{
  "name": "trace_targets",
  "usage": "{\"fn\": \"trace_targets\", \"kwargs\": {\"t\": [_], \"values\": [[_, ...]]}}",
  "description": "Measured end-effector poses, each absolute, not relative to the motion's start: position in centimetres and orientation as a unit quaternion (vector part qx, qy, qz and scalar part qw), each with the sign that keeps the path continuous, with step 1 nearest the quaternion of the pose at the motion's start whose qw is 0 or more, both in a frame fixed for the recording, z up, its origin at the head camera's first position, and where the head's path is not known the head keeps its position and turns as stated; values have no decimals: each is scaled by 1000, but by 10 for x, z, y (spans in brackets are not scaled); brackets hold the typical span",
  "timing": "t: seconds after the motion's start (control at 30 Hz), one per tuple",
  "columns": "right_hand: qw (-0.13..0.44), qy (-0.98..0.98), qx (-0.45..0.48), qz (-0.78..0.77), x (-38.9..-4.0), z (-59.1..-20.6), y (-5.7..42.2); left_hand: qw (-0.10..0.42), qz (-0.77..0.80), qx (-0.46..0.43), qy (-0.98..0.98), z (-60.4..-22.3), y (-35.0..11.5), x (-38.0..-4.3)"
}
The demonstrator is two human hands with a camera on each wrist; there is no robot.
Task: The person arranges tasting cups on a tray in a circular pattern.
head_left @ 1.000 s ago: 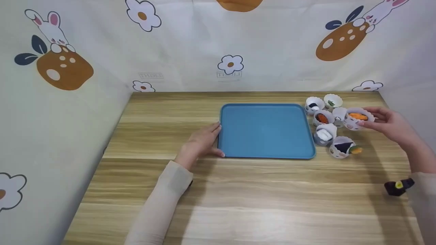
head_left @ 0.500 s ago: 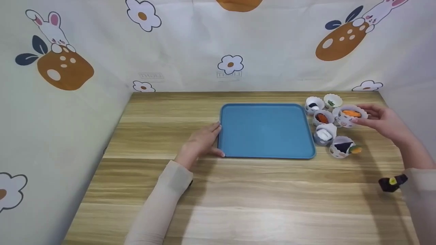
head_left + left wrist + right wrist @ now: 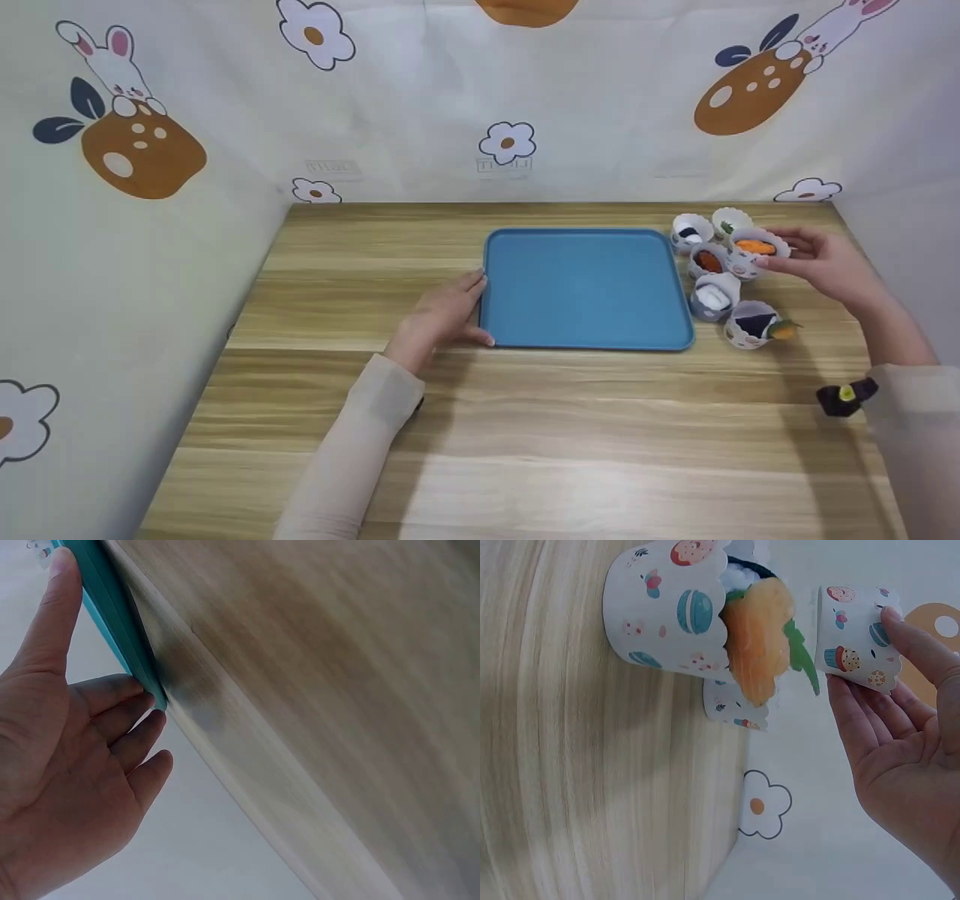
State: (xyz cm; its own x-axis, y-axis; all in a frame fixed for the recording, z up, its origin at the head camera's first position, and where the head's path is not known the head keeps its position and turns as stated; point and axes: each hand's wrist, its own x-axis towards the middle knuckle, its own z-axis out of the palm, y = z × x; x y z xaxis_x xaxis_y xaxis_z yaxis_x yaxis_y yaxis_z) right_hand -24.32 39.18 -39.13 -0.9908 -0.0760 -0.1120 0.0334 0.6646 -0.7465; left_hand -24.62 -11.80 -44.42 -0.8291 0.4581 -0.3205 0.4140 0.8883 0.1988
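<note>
The wood-grained worktop (image 3: 600, 442) runs back to a patterned sheet (image 3: 420, 97) at the far side. On it a blue tray (image 3: 585, 292) lies flat, unshifted over the last second. The left hand (image 3: 444, 309) is likewise unmoved at the tray's left side: its grip is loosely spread, fingers along the edge, thumb at the near left corner, steadying more than clasping, I would judge. The left wrist view adds that the little finger (image 3: 154, 774) stands off the tray.

The right hand (image 3: 832, 264) has travelled left, bringing a raised cup (image 3: 744, 265) over the right side of the cluster. Its grip is closed to the cup's width, thumb and fingers pinching the wall. The work looks mid-carry: the cup is closer to the tray, though well right of it, and now hides another cup. The head view leaves its height doubtful; the right wrist view shows it clear of the worktop.

The near cup (image 3: 739, 337) stands upright at the cluster's near end. Smaller still, the orange piece (image 3: 755, 247) in the raised cup shows only from the head, while the right wrist view alone gives detail of the leafy orange piece (image 3: 761, 637) jutting past the near cup's rim.
</note>
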Motion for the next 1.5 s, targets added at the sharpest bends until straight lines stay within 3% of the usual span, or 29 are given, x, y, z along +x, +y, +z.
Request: {"fn": "trace_targets", "kwargs": {"t": [1.5], "values": [[83, 902, -42, -421, -266, -386, 330, 185, 61, 237, 952, -443, -119, -247]]}}
